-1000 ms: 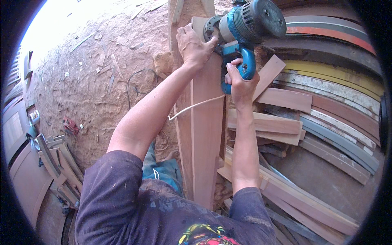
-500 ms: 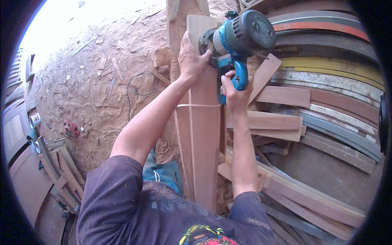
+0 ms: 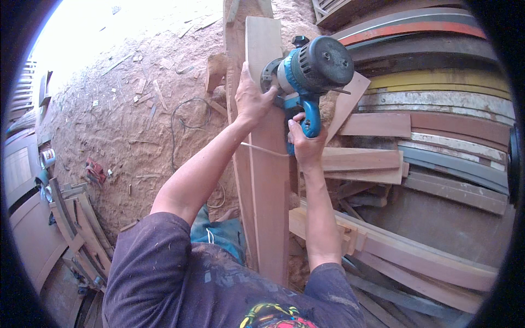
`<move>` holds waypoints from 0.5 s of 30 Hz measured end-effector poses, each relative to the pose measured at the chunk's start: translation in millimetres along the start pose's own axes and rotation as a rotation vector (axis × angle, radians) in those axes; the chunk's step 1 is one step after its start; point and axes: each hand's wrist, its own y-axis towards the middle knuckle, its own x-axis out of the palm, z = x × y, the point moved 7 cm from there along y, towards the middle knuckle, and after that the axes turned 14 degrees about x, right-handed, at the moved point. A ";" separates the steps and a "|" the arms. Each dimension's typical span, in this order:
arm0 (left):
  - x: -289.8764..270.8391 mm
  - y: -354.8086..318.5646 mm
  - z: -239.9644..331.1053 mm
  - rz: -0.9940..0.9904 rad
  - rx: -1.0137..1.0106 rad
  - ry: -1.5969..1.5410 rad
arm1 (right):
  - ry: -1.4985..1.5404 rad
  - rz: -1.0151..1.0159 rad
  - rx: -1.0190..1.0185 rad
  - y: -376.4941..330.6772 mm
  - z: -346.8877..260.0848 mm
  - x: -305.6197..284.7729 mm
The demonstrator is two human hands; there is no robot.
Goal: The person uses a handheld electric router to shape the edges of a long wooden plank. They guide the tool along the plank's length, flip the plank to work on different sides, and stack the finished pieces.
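Observation:
A blue and black router [image 3: 327, 64] lies tilted over on its side, its round base against the far part of a long, smooth wooden board [image 3: 270, 186]. My right hand [image 3: 306, 143] is closed round the blue loop handle on its near side. My left hand [image 3: 255, 101] grips at the base: the thumb presses on it while the fingers lie along the board's left edge. The cutting bit is hidden from this view. A pale cord [image 3: 265, 148] crosses the board just nearer than my hands.
The board lies on a rough wooden beam [image 3: 236, 49]. Stacked planks and painted boards [image 3: 432, 82] fill the right side, with shorter offcuts [image 3: 361, 161] near my right forearm. Sawdust and scraps cover the ground [image 3: 131, 142] at left, where a dark cable [image 3: 174, 123] curls.
Both hands and the router have moved a short way toward me along the board, and slightly left in view. The grip of each hand looks the same.

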 end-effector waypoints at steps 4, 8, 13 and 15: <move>-3.8 -19.5 1.9 0.001 0.015 0.022 | -0.038 0.009 -0.014 -15.7 11.6 -9.4; -6.2 -40.9 6.4 0.011 0.048 0.074 | -0.025 -0.005 -0.033 -31.3 23.6 -16.1; -12.4 -62.7 13.2 -0.026 0.012 0.030 | -0.027 0.013 -0.042 -51.0 33.7 -22.8; -13.5 -70.7 13.9 -0.032 0.010 0.045 | -0.048 0.019 -0.060 -56.6 39.3 -27.2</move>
